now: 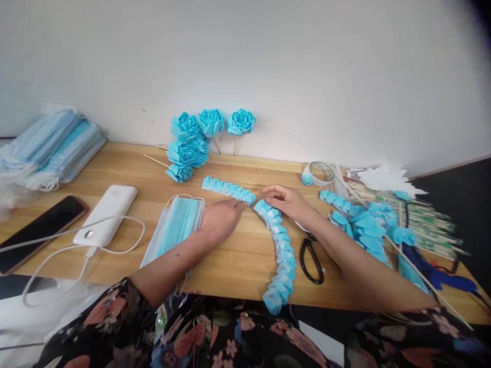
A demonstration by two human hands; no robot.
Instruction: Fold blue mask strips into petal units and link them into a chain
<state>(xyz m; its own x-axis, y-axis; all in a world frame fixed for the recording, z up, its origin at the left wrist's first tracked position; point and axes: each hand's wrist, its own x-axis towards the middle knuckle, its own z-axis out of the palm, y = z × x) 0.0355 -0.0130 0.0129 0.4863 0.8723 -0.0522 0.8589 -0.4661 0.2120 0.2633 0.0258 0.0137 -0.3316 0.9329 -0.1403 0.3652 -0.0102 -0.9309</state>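
Note:
My left hand (222, 220) is closed on the right end of a short pleated blue strip (224, 188) that lies on the table. Close by on the right, my right hand (286, 200) has its fingers closed at the upper end of a longer pleated blue strip (282, 245). This one curves down toward me and hangs over the table's front edge. A small gap separates the two strip ends. Under my left wrist lie flat blue face masks (178, 220). Black-handled scissors (311, 261) are partly hidden beneath my right forearm.
Several blue paper-like roses on sticks (187, 148) lean by the wall. At left are bundled masks (57, 148), a phone (38, 232) and a white power bank (109, 212) with a cable. A tape roll (321, 174), blue pieces (364, 225) and green-printed packets (429, 222) lie at right.

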